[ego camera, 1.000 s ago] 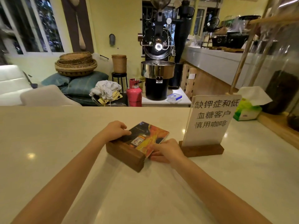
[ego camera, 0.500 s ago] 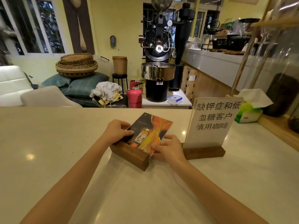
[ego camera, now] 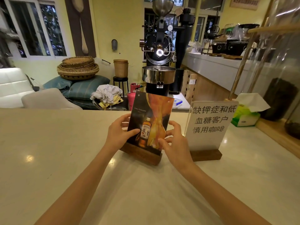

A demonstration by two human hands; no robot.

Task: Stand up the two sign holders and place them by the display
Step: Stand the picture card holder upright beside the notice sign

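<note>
A sign holder with a whisky-bottle picture [ego camera: 151, 120] stands nearly upright on its dark wooden base at the middle of the pale counter [ego camera: 48, 151]. My left hand [ego camera: 119, 133] grips its left edge, thumb across the front. My right hand [ego camera: 174, 142] holds its right edge with fingers spread. Just to the right, a second sign holder with a white sheet of Chinese text [ego camera: 209, 125] stands upright on its own wooden base, untouched.
A green tissue box [ego camera: 246, 116] sits at the right behind the white sign, next to a raised wooden ledge [ego camera: 279, 135] with dark glass jars. Beyond the counter stand a coffee roaster [ego camera: 159, 62], a red cylinder and stacked baskets.
The picture sign holder has been tipped up from lying flat to standing on its base. Both hands moved from its base to the edges of its panel.
</note>
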